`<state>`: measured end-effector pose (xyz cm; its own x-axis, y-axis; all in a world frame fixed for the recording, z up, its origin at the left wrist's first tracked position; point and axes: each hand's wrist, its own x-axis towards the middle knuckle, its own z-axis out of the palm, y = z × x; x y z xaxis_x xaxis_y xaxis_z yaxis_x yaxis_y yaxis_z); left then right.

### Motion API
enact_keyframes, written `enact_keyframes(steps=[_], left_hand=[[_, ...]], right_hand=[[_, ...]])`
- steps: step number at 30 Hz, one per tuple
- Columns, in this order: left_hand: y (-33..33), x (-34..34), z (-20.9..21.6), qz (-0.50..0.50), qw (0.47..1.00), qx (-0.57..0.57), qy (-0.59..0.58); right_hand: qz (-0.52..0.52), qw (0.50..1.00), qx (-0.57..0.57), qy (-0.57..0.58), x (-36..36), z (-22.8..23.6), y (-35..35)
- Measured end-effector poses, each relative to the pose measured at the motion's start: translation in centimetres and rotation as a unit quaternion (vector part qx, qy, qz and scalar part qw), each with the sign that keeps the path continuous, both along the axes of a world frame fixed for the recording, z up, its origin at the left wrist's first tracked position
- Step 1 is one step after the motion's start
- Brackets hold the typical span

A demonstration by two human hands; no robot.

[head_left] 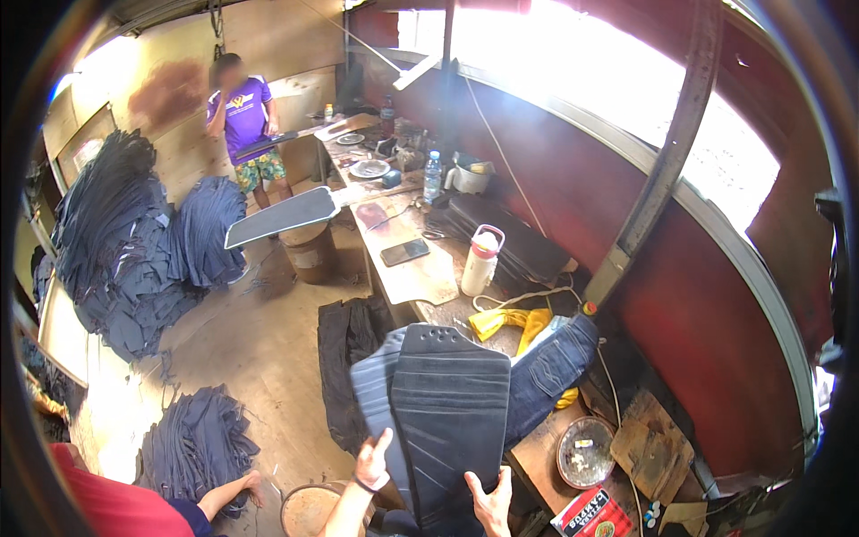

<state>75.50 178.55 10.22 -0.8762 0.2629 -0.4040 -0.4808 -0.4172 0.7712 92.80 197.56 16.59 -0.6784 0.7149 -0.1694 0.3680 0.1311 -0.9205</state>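
Two flat ridged panels stand upright in front of me, overlapping. The front one is a black panel (452,394) with a row of small holes along its top edge. Behind it, fanned out to the left, is a blue-grey panel (379,394). My left hand (372,462) grips the left edge of the blue-grey panel, thumb and fingers closed around it. Low on the front panel, my right hand (490,503) holds its right edge with the thumb on the face. The panels' lower ends run out of the picture.
A long workbench (429,273) carries a phone (404,252), a white tumbler (483,259) and a water bottle (432,176). Folded jeans (559,362) lie right of the panels. Piles of dark cloth (125,242) cover the left floor. One person (246,116) stands beyond; another (116,497) is near left.
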Motion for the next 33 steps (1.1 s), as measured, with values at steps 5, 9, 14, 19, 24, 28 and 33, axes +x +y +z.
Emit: enact_keyframes(steps=[5,9,14,19,24,28,33], left_hand=[[-5.9,-1.7,-0.7,0.136,0.983,-0.120,-0.011],[-9.1,-2.9,2.1,0.221,0.959,-0.158,0.076],[-12.0,-4.8,5.3,0.240,0.892,-0.324,0.205],[-15.6,-9.4,5.9,0.297,0.872,-0.351,0.166],[-20.7,-20.6,4.4,0.354,0.896,-0.250,0.100],[-24.1,-30.7,1.2,0.354,0.923,-0.149,0.017],[-28.9,-43.0,-2.3,0.309,0.951,-0.016,0.024]], right_hand=[[0.099,0.991,0.070,0.058,-0.9,1.3,2.0],[0.169,0.979,0.107,0.049,-2.9,0.9,4.3],[0.205,0.973,0.079,0.075,-6.6,0.0,5.3],[0.195,0.971,0.069,0.120,-11.1,-0.8,5.2],[0.167,0.976,0.079,0.119,-15.2,-0.8,4.6],[0.126,0.981,0.086,0.121,-19.6,-1.3,2.5],[0.088,0.983,0.158,0.031,-27.9,-3.4,-3.1]])
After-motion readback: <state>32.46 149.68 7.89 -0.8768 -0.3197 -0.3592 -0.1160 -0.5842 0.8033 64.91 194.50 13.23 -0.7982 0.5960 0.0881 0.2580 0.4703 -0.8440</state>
